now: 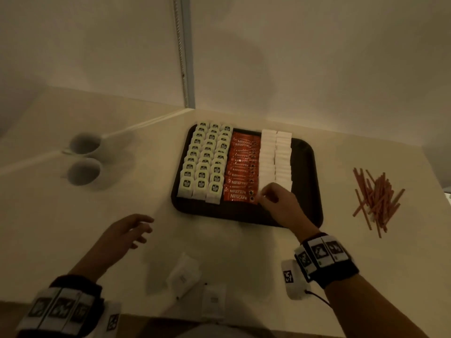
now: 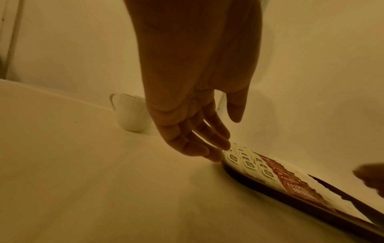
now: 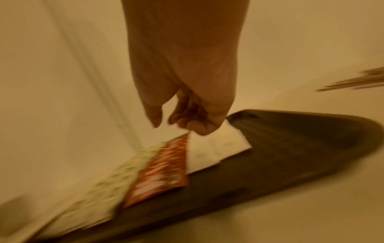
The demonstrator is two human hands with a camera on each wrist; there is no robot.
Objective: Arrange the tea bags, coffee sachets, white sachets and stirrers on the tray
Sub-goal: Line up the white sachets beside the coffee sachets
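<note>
Dim light falls on the table (image 1: 73, 240), where the right hand (image 1: 280, 203) curls down onto the white sachets (image 1: 275, 157) on the tray (image 1: 310, 191); its grip is unclear. Beside the tray, the left hand (image 1: 127, 230) hovers loose-fingered, holding nothing.

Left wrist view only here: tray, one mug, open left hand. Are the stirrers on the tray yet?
Observer: No, the stirrers lie piled on the table right of the tray.
Operator: And the right hand?
Observer: The right hand is at the near end of the white sachets, fingers curled; whether it pinches one is unclear.
Operator: Anything loose?
Observer: Two white packets lie on the table near the person.
</note>
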